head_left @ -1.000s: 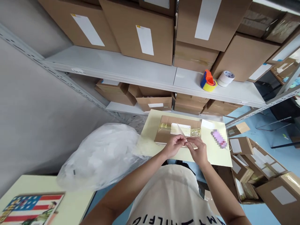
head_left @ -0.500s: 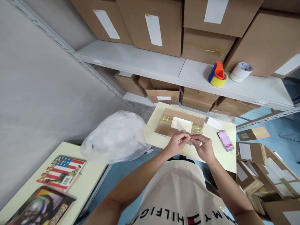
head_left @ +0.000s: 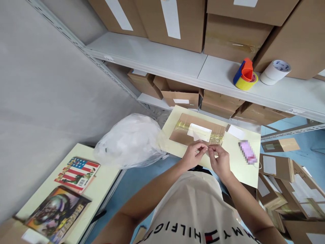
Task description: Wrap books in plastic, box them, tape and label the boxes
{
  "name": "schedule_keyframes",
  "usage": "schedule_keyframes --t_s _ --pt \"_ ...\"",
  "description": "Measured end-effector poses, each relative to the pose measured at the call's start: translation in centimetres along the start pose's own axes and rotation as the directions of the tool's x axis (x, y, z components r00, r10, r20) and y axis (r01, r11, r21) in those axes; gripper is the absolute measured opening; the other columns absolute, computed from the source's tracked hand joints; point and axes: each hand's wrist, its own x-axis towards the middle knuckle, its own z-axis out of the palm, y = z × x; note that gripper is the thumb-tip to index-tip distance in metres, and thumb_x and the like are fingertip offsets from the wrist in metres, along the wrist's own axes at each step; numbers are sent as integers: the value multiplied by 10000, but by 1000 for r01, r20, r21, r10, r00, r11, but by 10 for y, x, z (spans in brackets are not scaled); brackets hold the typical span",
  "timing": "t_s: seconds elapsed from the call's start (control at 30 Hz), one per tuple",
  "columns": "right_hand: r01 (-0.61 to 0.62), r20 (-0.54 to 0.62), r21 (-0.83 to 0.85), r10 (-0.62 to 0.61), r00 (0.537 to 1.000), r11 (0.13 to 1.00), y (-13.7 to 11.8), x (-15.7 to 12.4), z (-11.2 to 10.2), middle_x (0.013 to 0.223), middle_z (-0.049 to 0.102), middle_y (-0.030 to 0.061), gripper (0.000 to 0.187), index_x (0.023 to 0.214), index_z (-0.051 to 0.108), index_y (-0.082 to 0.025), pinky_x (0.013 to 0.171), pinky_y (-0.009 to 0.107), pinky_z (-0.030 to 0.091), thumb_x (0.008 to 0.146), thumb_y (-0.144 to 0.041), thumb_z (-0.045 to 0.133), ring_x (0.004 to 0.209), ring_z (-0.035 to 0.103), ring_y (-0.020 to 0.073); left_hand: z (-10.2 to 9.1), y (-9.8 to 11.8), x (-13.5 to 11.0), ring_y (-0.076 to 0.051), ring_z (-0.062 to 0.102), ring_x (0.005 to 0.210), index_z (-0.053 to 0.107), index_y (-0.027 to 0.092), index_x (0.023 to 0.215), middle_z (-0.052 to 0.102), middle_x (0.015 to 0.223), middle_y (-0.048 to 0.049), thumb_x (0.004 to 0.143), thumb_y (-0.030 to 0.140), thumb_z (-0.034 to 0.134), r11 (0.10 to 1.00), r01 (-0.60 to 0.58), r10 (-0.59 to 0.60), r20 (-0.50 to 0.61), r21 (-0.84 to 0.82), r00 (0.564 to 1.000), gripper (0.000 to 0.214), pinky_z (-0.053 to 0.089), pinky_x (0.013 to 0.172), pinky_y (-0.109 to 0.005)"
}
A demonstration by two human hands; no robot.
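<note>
My left hand [head_left: 193, 155] and my right hand [head_left: 219, 160] meet fingertip to fingertip above the near edge of the pale table. Both are closed in a pinch on a thin see-through sheet [head_left: 196, 136], whose corner pokes up beyond my left fingers. Its exact kind is unclear, and the rest of it is hidden by my fingers. Just beyond my hands lies a flat cardboard box [head_left: 180, 136] with yellowish tape on it. A white label [head_left: 200, 130] sits on its top face.
A phone [head_left: 246, 151] and a white paper [head_left: 236, 131] lie right of the box. A bulging clear plastic bag [head_left: 129, 142] is to the left. Comics [head_left: 76, 174] lie on another table. A tape dispenser [head_left: 245, 75] and white tape rolls [head_left: 275, 72] stand on the shelf [head_left: 177, 62].
The see-through sheet shows less above my fingers than before. My hands stay pinched together in nearly the same place. The camera view has shifted, showing more of the left table.
</note>
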Motion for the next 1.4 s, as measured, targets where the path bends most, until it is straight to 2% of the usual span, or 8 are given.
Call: schedule_keyframes --t_s 0.27,0.47,0.67,0.9,1.07,1.23,1.4 --pt "151 -29 -154 -158 987 976 -11 11 19 846 733 67 207 925 643 -214 699 328 562 985 -248 448 783 708 204 -21 -10 6 -134 565 697 616 179 757 620 760 -29 902 440 592 983 12 -12 2 -182 1000 300 458 643 -250" --pt "181 -53 -203 -195 979 962 -23 19 33 865 736 60 196 946 629 -226 696 317 563 997 -221 439 801 710 193 -44 -15 16 -133 566 706 626 178 762 619 770 -29 903 411 584 985 9 3 71 -173 997 275 456 652 -250" --pt "196 -95 -237 -223 970 952 -31 27 50 883 742 66 198 970 637 -222 706 327 571 996 -203 442 813 714 196 -61 -17 24 -135 566 730 603 178 778 609 786 -34 929 419 545 989 -47 60 88 -139 994 291 458 656 -247" --pt "180 -146 -324 -237 960 929 -38 33 64 880 752 68 189 972 673 -225 718 335 587 987 -221 484 809 724 198 -82 -20 31 -139 593 726 604 181 821 630 835 -51 939 430 535 979 -42 76 172 -197 982 284 504 653 -257" --pt "205 -161 -412 -292 943 888 -44 37 75 876 766 60 166 964 681 -225 707 316 594 980 -205 517 800 735 188 -97 -20 37 -144 596 732 598 185 780 635 782 -45 954 368 504 985 -121 142 174 -125 975 269 483 640 -251" --pt "195 -164 -386 -275 947 901 -55 39 84 893 770 63 144 972 684 -225 707 314 605 975 -232 540 818 742 191 -108 -24 39 -142 595 718 582 193 780 636 771 -37 959 305 482 974 -211 220 139 -77 965 234 482 644 -254" --pt "81 -173 -274 -132 976 958 -65 40 83 855 764 49 115 918 690 -235 700 326 605 947 -299 600 797 741 203 -112 -29 39 -147 613 745 582 198 806 642 789 -36 960 243 469 953 -302 304 167 -34 938 196 492 682 -265"
